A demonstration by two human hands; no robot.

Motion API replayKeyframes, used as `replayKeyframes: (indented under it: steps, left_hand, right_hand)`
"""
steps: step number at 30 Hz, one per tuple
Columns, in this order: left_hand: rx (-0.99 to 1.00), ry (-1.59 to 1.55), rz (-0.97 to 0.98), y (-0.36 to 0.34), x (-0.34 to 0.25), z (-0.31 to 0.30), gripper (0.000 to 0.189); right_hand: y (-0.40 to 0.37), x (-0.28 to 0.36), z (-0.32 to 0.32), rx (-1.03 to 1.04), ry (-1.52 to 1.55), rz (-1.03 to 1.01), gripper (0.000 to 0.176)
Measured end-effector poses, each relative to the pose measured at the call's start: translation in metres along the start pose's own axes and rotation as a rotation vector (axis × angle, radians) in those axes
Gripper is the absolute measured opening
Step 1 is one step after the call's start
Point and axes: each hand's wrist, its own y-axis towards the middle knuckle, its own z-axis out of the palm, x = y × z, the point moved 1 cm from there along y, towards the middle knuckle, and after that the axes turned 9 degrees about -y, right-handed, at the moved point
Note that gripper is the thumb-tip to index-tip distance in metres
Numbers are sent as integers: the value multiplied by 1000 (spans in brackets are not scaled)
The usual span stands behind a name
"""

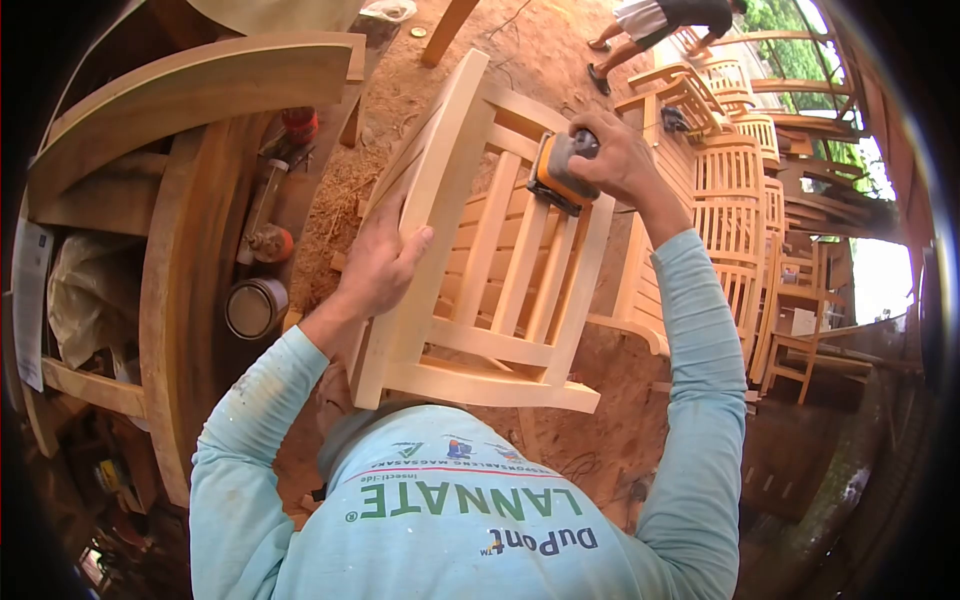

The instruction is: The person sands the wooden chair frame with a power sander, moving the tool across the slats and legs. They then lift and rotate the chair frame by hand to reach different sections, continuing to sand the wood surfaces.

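A pale wooden slatted chair frame [410,345] stands tilted right in front of my body. My right hand [615,160] is wrapped round the top of an orange and grey power sander [565,172]. The sander's base rests against the frame's slats near the far rail. On the near side, my left hand [378,255] lies on the thick side rail, its thumb over the edge and its other fingers partly hidden. Between the rails run several upright slats [488,240].
Left is a dark wooden bench [185,240] with an open tin can [256,308] and a red-lidded jar [270,243]. Slatted chairs and benches [727,210] line the right. A person [665,25] bends at the back. Wood shavings [335,220] cover some ground.
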Motion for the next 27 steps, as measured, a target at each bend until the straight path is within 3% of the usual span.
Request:
replayKeyframes:
  steps: [12, 18, 21, 27]
  left_hand:
    - [-21, -28, -25, -1, -1, 0, 69]
    - [21, -84, -95, 1, -1, -1, 66]
    - [-6, -77, -76, 0, -2, -1, 68]
    - [14, -68, -51, 0, -5, -3, 67]
  right_hand:
    - [54, 73, -3, 41, -155, -119, 55]
    - [32, 47, -3, 62, -146, -71, 53]
    - [10, 18, 2, -13, -89, -18, 50]
    - [-27, -31, 6, 29, 85, 133, 46]
